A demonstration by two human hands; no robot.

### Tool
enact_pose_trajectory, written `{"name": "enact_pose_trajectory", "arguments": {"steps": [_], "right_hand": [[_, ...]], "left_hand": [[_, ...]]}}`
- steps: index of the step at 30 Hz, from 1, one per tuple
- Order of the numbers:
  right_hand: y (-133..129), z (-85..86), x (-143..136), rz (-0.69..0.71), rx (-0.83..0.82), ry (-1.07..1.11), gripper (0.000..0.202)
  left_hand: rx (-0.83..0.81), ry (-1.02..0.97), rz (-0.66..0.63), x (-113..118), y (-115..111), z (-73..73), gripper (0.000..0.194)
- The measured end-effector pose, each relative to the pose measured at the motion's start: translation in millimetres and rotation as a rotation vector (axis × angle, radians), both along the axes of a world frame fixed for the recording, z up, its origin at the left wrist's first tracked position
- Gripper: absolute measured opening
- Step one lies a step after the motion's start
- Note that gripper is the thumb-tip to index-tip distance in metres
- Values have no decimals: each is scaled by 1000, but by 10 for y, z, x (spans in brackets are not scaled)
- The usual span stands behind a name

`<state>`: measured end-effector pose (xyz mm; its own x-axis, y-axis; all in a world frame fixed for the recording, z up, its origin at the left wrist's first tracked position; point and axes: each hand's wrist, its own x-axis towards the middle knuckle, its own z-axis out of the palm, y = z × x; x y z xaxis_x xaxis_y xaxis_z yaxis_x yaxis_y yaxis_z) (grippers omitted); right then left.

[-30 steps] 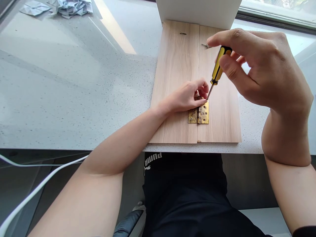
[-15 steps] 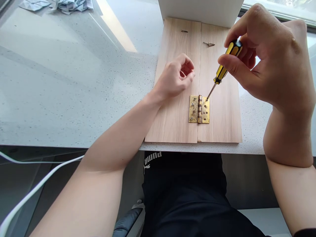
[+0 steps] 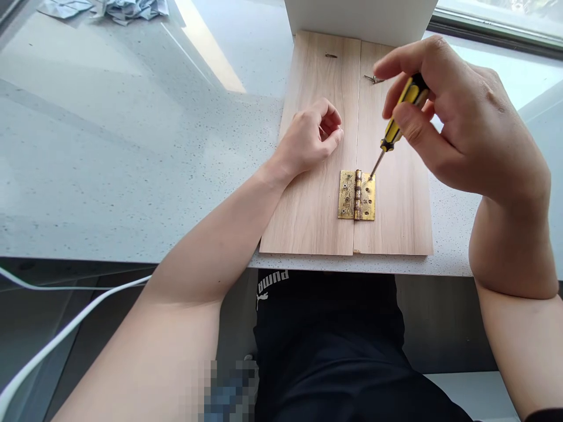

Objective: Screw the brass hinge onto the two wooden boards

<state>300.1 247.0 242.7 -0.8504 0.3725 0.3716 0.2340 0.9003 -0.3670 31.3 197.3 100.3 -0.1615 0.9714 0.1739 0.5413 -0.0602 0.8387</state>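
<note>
My right hand [image 3: 475, 123] grips a small yellow-and-black screwdriver [image 3: 402, 114], with the index finger lifted off the handle. The shaft slants down left, and its tip meets the top hole area of the brass hinge's right leaf. That worn brass hinge [image 3: 358, 195] lies open across the seam between the left wooden board [image 3: 316, 217] and the right wooden board [image 3: 400, 217]. A screw head under the tip is too small to make out clearly. Loosely curled, my left hand [image 3: 311, 133] rests on the left board, above and left of the hinge; no object shows in its fingers.
Two or more screws [image 3: 373, 79] lie at the far end of the right board, and a small metal piece [image 3: 331, 55] on the left one. A white box-like block [image 3: 358, 20] stands behind. Crumpled packets [image 3: 132, 9] lie far left; a white cable [image 3: 79, 319] hangs below the counter.
My right hand has turned around the screwdriver handle, and its index finger has stretched out to the left. The tip stays at the same hinge hole. My left hand is nearly still.
</note>
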Motion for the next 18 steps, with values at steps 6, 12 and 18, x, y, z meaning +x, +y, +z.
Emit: {"name": "enact_pose_trajectory", "arguments": {"steps": [6, 12, 18], "right_hand": [[11, -57, -47, -67, 161, 12, 10], [9, -38, -14, -12, 122, 28, 37], [10, -30, -7, -15, 191, 13, 42]], "left_hand": [[10, -9, 1, -1, 4, -6, 38], [36, -12, 14, -12, 10, -32, 32], [43, 19, 27, -21, 13, -42, 27]]}}
